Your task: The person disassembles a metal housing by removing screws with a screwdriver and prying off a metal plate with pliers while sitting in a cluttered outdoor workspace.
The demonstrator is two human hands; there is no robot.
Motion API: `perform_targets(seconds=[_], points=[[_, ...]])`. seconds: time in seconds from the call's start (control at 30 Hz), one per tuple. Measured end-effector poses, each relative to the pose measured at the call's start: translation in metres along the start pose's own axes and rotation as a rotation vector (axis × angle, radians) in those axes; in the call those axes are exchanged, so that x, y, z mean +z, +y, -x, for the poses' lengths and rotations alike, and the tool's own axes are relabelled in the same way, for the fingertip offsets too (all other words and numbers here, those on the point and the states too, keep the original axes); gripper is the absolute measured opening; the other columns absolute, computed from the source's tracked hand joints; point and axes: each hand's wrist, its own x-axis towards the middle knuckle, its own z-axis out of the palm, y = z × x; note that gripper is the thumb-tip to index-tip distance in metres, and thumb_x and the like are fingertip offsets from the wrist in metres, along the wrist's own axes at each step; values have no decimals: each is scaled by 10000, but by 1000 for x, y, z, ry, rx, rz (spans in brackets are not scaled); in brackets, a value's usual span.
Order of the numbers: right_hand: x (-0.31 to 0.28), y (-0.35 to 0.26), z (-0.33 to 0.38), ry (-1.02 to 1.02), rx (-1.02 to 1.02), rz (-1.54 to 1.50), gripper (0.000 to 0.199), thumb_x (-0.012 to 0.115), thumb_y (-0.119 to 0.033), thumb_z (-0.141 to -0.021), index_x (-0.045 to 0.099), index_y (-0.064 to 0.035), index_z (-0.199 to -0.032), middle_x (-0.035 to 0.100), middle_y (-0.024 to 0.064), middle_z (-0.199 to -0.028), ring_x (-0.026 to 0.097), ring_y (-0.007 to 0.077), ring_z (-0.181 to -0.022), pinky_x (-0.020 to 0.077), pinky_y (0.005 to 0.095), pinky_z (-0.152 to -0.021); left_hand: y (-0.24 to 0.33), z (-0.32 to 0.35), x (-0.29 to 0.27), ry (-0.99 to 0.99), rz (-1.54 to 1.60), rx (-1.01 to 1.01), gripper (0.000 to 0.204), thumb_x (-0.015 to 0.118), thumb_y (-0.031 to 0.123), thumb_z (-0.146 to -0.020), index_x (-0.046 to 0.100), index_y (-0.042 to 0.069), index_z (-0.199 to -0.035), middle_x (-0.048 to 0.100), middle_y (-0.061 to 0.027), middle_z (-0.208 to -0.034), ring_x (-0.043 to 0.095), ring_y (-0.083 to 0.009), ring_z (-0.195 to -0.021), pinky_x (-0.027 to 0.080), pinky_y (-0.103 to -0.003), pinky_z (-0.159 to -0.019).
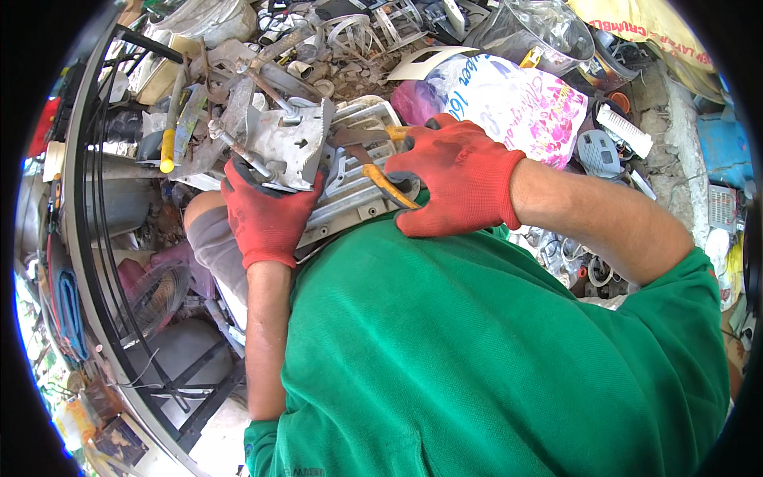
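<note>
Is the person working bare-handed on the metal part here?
No: both the left hand and the right hand wear red gloves as they grip the grey metal part and a yellow-handled tool.

1. Red knit cloth gloves, matt, on left hand and right hand.
2. Dull grey cast metal bracket, scuffed, frame centre.
3. Glossy yellow plastic pliers handle.
4. Smooth green cloth shirt, lower frame.
5. Shiny printed plastic bag, upper right.
</note>
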Motion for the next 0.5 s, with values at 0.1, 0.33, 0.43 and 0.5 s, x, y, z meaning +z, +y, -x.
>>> perform_targets(seconds=[0.1,0.33,0.43,0.5], points=[[2,-2,-2,51,-18,46,696,677,-562,-760,688,-117,-1296,625,227,-1245,542,428,-1190,463,510,-1019,-1,0,0,2,-5,4,1026,975,395,-578,466,10,-1381,589,-237,-1268,581,-407,-1200,507,-481,-1000],[4,-15,-1,119,-31,145,640,690,-576,-746,726,-145,-1219,630,238,-1187,552,418,-1160,468,518,-958,1,1,1,12,-4,17,1021,978,387,-579,464,-3,-1371,593,-229,-1256,563,-408,-1209,499,-480,-1006],[7,-15,-1,142,-35,165,623,693,-577,-744,732,-156,-1201,632,242,-1177,553,416,-1155,467,523,-949,3,2,-1,4,5,1,1027,981,381,-577,459,-9,-1371,596,-229,-1247,557,-408,-1211,498,-481,-1007],[7,-17,-3,131,-27,173,618,696,-578,-740,734,-165,-1198,631,242,-1184,553,416,-1160,468,524,-948,4,2,-1,0,14,-10,1032,981,380,-576,455,-7,-1375,592,-230,-1252,556,-408,-1211,498,-481,-1007]])
